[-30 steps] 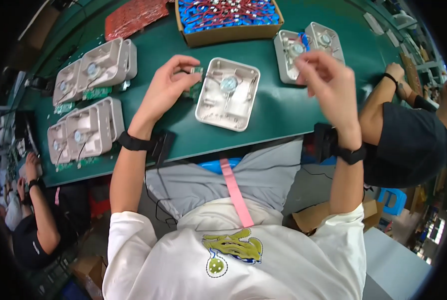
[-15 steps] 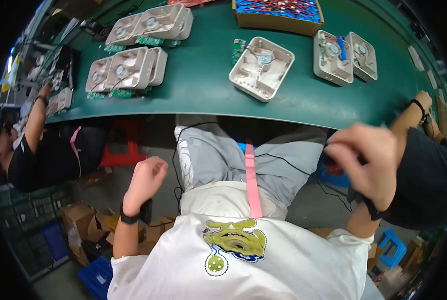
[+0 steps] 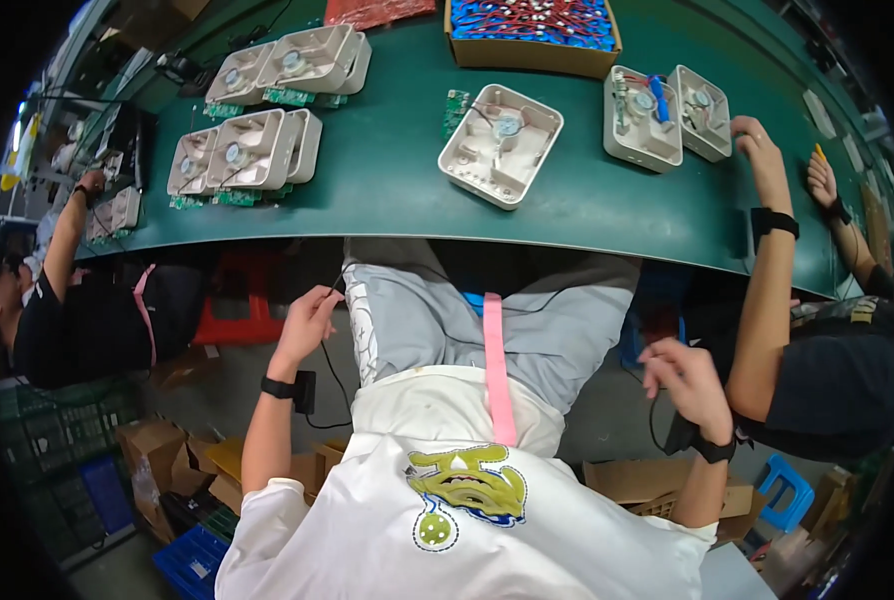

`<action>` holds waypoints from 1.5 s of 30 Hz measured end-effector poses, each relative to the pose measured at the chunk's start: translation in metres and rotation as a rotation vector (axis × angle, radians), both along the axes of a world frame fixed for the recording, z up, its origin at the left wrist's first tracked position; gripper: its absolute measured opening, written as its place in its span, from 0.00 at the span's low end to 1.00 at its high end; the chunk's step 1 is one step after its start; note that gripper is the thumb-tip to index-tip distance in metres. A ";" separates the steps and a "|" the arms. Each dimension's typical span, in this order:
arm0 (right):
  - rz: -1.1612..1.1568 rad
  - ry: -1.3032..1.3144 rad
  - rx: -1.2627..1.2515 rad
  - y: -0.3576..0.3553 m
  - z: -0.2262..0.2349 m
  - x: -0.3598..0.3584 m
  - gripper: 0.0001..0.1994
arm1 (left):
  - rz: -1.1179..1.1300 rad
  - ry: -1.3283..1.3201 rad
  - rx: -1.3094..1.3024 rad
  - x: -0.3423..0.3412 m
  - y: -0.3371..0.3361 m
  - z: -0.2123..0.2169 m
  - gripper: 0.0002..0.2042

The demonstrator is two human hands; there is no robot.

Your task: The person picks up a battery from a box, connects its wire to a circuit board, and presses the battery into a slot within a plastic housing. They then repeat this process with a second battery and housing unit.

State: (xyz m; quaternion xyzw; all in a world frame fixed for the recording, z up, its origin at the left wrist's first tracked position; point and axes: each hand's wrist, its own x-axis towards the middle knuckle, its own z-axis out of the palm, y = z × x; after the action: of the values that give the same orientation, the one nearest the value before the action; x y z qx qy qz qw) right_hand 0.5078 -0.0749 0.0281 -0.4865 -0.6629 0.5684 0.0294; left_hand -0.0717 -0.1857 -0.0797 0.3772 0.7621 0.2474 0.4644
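Both hands are below the near edge of the green table (image 3: 387, 190). Left hand (image 3: 307, 322): fingers loosely curled, holding nothing, beside the left thigh. Right hand (image 3: 689, 385): loosely curled, empty, beside the right thigh. Nearest part: white plastic casing (image 3: 500, 145), far on the table, untouched.

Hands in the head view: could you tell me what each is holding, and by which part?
Nothing is visibly held. The left hand rests by the thigh with a black cable beside it; the right hand hangs loosely curled.
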 end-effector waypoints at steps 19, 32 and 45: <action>-0.389 -0.458 0.237 -0.112 -0.019 0.065 0.10 | -0.405 -0.018 -0.255 -0.077 0.002 0.056 0.15; -0.320 -0.415 0.736 -0.077 0.060 -0.041 0.14 | -1.006 0.574 0.320 0.044 0.065 0.096 0.05; -0.227 -0.044 1.183 0.223 0.066 -0.187 0.08 | -0.431 0.035 0.628 0.113 0.278 0.112 0.18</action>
State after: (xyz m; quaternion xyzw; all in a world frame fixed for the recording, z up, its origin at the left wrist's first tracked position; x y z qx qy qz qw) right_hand 0.3212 0.1484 0.0943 -0.4669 -0.8109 0.0862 0.3421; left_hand 0.0415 0.0919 0.0320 0.6571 0.5601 0.3592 0.3544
